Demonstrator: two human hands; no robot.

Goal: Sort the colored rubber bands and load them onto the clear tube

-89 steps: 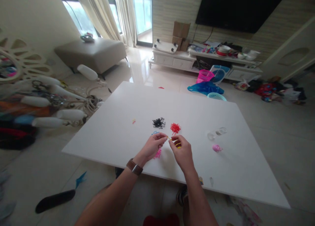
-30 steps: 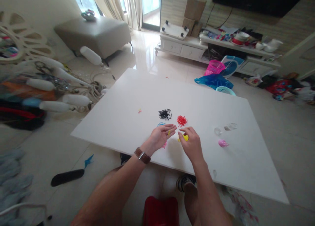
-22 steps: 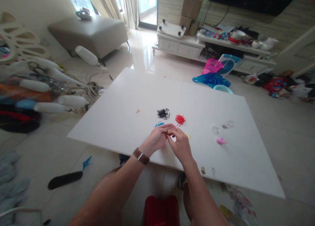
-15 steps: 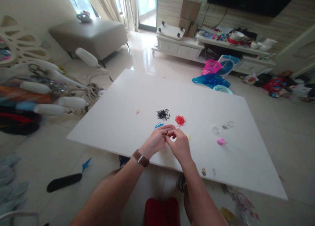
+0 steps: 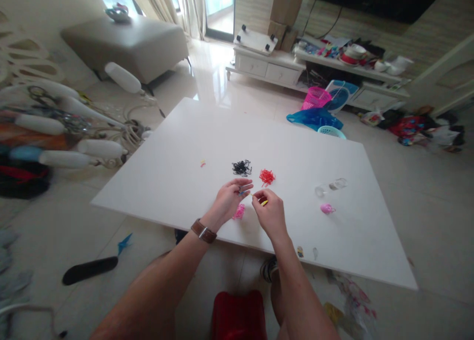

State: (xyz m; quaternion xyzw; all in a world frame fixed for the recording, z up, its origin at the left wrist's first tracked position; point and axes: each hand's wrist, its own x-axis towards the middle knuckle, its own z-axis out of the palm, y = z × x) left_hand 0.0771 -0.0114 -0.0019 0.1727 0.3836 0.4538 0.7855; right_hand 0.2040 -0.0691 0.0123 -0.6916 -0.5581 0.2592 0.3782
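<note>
Pinches a thin yellow band between narrowed fingertips of the right hand; holds the left hand open just beside, fingers spread, near blue bands. Shows pink bands towards the near edge of the table, black bands and red bands beyond the hands, and a pink object towards the right edge.

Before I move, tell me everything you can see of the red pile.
The red pile is a loose, tangled heap of thin, small bands or loops, rubbery-looking, with strands sticking out. It lies flat on the white table, right of the black pile, just beyond the right hand. Neither hand touches it.
</note>
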